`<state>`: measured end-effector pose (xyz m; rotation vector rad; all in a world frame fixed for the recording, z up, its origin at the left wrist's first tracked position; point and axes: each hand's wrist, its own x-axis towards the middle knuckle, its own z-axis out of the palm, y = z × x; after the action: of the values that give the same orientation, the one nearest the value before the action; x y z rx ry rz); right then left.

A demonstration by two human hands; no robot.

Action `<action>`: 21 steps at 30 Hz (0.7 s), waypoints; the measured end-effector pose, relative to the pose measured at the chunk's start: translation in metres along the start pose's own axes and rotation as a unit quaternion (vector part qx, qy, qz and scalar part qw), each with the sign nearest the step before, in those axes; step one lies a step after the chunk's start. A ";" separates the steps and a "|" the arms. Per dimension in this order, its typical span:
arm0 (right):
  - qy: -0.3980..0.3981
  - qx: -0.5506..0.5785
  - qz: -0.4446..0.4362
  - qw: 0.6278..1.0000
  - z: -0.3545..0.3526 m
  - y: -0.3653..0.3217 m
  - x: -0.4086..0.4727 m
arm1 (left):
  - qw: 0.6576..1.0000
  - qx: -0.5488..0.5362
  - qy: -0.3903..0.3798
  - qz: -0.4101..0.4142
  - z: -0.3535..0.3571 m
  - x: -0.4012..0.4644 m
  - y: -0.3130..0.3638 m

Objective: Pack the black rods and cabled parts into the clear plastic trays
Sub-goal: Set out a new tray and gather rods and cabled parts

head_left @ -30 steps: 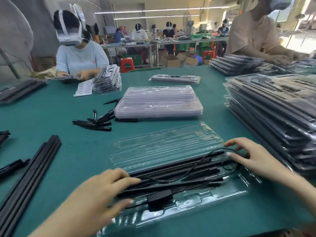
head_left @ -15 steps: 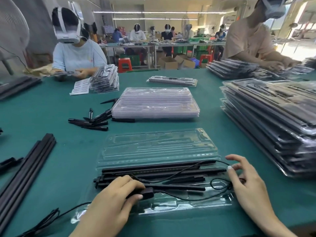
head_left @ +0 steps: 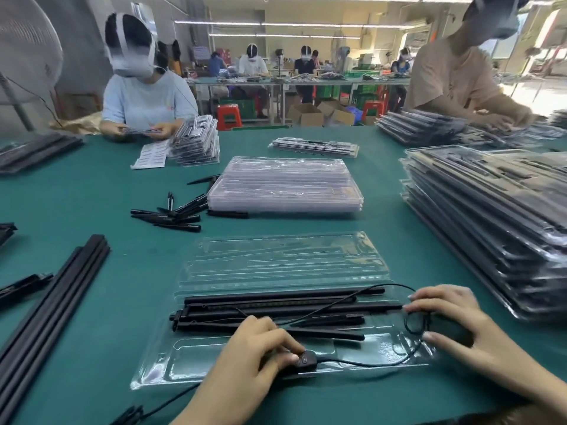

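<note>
Black rods (head_left: 285, 308) lie left-to-right in tray (head_left: 190, 360) — long axis crosswise.

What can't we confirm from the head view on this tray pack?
- Whether the inline switch sits in its pocket: the left hand covers most of it.
- The cable coil's seating at the tray's right end: the right hand hides it.
- Where the cable leaving the tray's near edge ends: cut off by the bottom edge.
- Contents of the right-hand stack: blurred.
</note>
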<state>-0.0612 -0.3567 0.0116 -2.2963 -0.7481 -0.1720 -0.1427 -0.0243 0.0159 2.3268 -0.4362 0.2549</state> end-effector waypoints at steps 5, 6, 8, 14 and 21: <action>0.039 0.007 -0.018 0.999 -0.004 0.010 -0.004 | 0.999 0.022 0.016 0.032 0.002 0.000 -0.006; 0.050 0.014 -0.016 0.999 -0.002 0.011 -0.004 | 0.998 0.050 0.013 0.046 0.000 0.001 -0.006; 0.060 0.027 -0.005 0.998 0.000 0.011 -0.005 | 0.985 0.150 -0.008 0.081 -0.005 0.005 -0.002; 0.042 0.030 0.017 0.999 0.002 0.007 -0.003 | 0.942 0.305 -0.035 0.132 0.001 0.003 0.001; 0.097 0.091 0.049 0.990 -0.001 -0.001 -0.008 | 0.967 0.216 0.044 0.125 0.005 -0.004 -0.003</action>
<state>-0.0686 -0.3607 0.0109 -2.1015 -0.5287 -0.2656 -0.1450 -0.0250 0.0088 2.6656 -0.6868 0.6282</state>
